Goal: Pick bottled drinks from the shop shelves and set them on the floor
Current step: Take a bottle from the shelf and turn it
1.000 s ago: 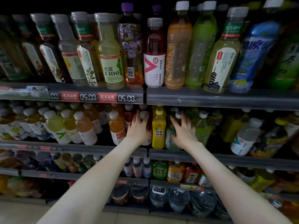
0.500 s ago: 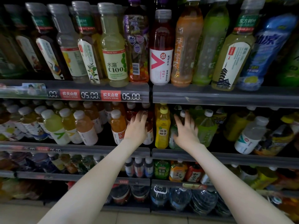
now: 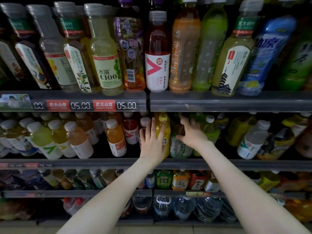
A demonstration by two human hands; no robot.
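On the second visible shelf down, just right of centre, both your hands are among the bottles, but neither has taken one yet. Your left hand [image 3: 152, 142] lies flat with its fingers [image 3: 152, 130] straight and close together against the yellow bottle [image 3: 164, 125]. A pale-capped red bottle [image 3: 145, 121] sits just beside its thumb. Your right hand [image 3: 193, 135] is spread wide over the green-labelled bottle [image 3: 179, 148], thumb low, closed on nothing.

Take one bottle per hand. Yellow for the left and green for the right looks the natural split. Wrap the fingers round the body below the shoulder, not the cap (a cap likely gives a poor hold and lets the bottle swing).

The rows stand packed and touching, so draw each bottle straight toward you over the shelf lip [image 3: 236, 164] — don't tilt it sideways into its neighbours. Lift only enough to pass the lip. Then go down to the floor [image 3: 177, 231] and stand the bottles upright, apart from one another.
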